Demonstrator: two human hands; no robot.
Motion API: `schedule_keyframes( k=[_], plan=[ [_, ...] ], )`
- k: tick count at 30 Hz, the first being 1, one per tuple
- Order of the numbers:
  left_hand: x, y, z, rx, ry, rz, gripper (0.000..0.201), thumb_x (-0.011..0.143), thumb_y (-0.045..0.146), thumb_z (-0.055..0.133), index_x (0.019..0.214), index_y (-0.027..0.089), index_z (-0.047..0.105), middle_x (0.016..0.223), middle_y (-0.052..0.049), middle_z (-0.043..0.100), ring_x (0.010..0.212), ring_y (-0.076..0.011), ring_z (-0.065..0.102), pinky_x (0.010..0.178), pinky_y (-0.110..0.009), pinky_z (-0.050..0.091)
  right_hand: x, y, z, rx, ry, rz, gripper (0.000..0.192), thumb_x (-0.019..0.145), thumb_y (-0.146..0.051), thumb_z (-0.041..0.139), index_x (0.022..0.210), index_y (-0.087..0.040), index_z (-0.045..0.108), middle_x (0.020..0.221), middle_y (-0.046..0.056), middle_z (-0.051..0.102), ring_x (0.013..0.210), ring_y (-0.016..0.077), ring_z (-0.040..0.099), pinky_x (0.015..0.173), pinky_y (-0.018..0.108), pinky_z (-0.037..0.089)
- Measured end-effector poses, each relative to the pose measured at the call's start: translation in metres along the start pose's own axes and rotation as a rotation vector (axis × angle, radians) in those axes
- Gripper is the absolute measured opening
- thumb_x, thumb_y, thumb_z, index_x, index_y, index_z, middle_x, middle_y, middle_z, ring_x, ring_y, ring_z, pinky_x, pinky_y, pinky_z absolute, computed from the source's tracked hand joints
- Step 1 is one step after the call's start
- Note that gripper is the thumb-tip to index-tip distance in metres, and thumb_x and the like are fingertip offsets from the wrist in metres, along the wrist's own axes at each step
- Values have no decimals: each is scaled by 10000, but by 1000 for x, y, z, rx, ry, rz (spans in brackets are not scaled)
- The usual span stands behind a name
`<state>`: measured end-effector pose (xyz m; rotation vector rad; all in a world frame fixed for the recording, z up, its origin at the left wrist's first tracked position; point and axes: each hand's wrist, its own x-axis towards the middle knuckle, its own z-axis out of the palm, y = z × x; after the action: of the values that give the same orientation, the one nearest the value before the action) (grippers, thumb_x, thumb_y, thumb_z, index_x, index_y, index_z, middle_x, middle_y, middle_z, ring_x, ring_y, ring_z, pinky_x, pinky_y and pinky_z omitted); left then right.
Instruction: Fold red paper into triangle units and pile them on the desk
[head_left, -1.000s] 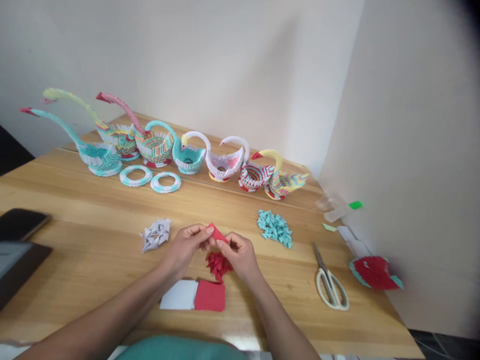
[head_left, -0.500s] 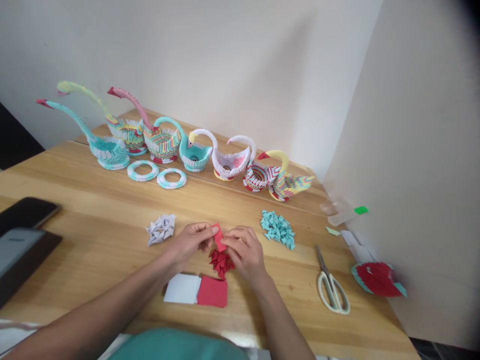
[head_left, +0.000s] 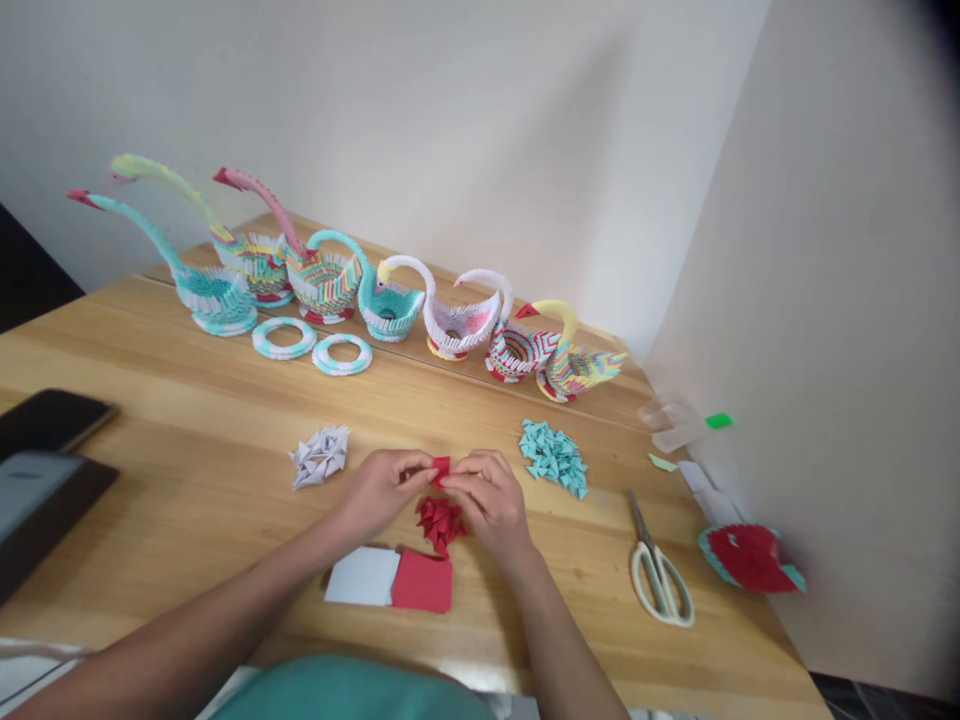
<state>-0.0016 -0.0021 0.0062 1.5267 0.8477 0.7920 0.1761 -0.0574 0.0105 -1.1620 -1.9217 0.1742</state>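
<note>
Between my fingertips is a small piece of red paper (head_left: pixel 441 470), folded and partly covered by the fingers. My left hand (head_left: pixel 384 490) pinches its left side, and my right hand (head_left: pixel 487 497) pinches the right side. Just below lies a pile of folded red paper pieces (head_left: pixel 441 522). Nearer to me are a stack of red paper rectangles (head_left: pixel 422 582) and a white paper stack (head_left: pixel 363 577) side by side. Folded white pieces (head_left: pixel 320 457) sit to the left of my hands, and folded turquoise pieces (head_left: pixel 553 458) to the right.
Several paper swans (head_left: pixel 386 310) line the table's back, with two turquoise-and-white rings (head_left: pixel 283 349) before them. Scissors (head_left: pixel 660 580) and a red paper piece of work (head_left: pixel 750 557) lie at right. A phone (head_left: pixel 52 425) and a dark case (head_left: pixel 45 510) rest at left.
The red paper was a longer strip held slanting; now it shows shorter and more upright between my fingers. My hands have drawn closer together. The view has shifted slightly.
</note>
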Motion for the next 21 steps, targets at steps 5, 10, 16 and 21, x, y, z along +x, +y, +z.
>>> schedule_keyframes(
  k=[5,10,16,21],
  plan=[
    [-4,2,2,266,-34,142,230,840,263,545,685,201,702,648,-15,668,621,-178,571,598,-234,357,-1,-2,1,89,67,143,90,861,-225,634,853,-242,722,920,56,664,902,214,609,814,370,491],
    [-4,1,2,357,-100,161,268,883,252,494,720,192,697,717,-35,690,679,-188,608,642,-238,374,-1,-5,2,157,70,285,87,846,-204,637,799,-227,706,908,55,698,873,204,646,799,340,496],
    [-5,2,1,380,-114,146,271,895,250,480,707,189,666,682,-14,664,649,-173,591,619,-230,359,-2,-6,4,210,47,404,81,854,-225,624,800,-214,685,792,26,704,721,168,637,699,285,489],
    [-6,4,2,383,-131,135,264,885,238,479,663,186,612,634,4,622,607,-156,556,595,-225,343,-5,-4,6,245,54,473,86,841,-238,630,776,-204,675,755,18,694,697,161,627,675,268,481]
  ],
)
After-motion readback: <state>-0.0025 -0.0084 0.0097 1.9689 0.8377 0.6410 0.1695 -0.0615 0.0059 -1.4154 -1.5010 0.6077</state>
